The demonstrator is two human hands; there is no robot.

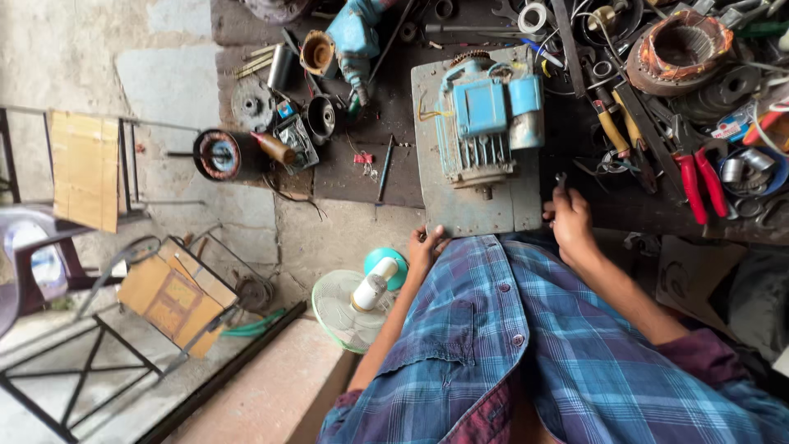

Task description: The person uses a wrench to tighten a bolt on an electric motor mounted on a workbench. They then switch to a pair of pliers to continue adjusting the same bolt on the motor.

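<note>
A blue electric motor (485,123) sits on a grey metal plate (436,197) at the near edge of a cluttered dark workbench. My left hand (425,249) rests on the plate's near left corner, its fingers curled over the edge. At the plate's right edge my right hand (569,218) is closed on a small metal tool (560,178) whose tip sticks up above the fingers. My blue checked shirt (526,345) fills the lower middle of the view.
Red-handled pliers (699,181), screwdrivers, a copper-wound stator (678,49), a blue power tool (353,37) and several loose motor parts crowd the bench. A pale green table fan (357,300) lies on the floor at my left, with metal frame stands (164,296) beyond it.
</note>
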